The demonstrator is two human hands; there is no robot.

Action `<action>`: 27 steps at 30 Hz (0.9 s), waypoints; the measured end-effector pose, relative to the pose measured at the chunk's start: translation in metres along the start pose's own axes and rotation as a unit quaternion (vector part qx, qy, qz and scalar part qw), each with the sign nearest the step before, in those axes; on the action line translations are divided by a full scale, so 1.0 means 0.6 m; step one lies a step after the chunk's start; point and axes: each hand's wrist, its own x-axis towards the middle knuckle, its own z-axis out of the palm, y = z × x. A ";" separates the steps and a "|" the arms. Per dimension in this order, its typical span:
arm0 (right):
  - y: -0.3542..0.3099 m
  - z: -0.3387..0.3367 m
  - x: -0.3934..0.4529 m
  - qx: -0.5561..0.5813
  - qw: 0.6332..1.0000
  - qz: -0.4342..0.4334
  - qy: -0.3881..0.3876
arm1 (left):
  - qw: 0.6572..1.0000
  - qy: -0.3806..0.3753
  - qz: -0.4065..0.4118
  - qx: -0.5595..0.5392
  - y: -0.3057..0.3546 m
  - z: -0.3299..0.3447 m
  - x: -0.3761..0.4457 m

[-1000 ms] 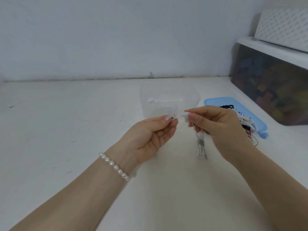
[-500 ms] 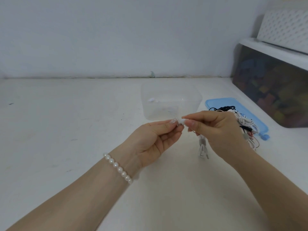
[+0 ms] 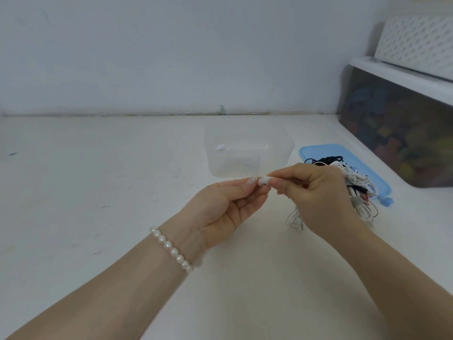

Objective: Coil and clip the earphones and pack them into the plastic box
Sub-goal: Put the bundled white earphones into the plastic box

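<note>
My left hand (image 3: 228,204) and my right hand (image 3: 316,192) meet over the white table, both pinching a small white earbud end (image 3: 263,180) between fingertips. The white earphone cable (image 3: 295,217) hangs in a bundle below my right hand, with its plug near the table. Just behind the hands stands the clear plastic box (image 3: 247,153), open, with a small white piece inside at its left. A tangle of white and black earphones (image 3: 358,182) lies on the blue lid (image 3: 326,149) to the right, partly hidden by my right hand.
A dark translucent storage bin (image 3: 402,128) with a white lid stands at the far right, a white perforated basket (image 3: 416,40) on top of it. The wall runs along the table's back edge. A pearl bracelet (image 3: 171,251) is on my left wrist.
My hands have come together; a second ago there was a small gap between their fingertips, now both pinch the earbud end. The hanging cable shifted slightly with them.
</note>
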 end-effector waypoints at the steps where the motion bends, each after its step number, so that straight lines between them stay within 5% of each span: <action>1: 0.001 0.003 -0.001 -0.010 1.000 -0.001 0.007 | 1.000 0.001 0.001 -0.001 0.000 0.000 -0.001; 13: 0.020 0.012 -0.004 -0.169 0.972 -0.124 0.109 | 0.999 -0.038 -0.004 0.025 -0.005 -0.004 -0.001; 17: 0.007 0.004 -0.001 -0.007 0.999 -0.013 0.052 | 0.997 -0.025 0.018 0.067 0.003 -0.005 0.002; 22: -0.006 -0.017 0.010 0.169 0.980 0.100 0.033 | 0.988 0.001 0.065 0.140 0.022 -0.008 0.000; 27: -0.002 -0.032 0.017 0.261 0.954 0.146 -0.006 | 0.934 0.063 0.150 0.317 0.062 -0.035 -0.003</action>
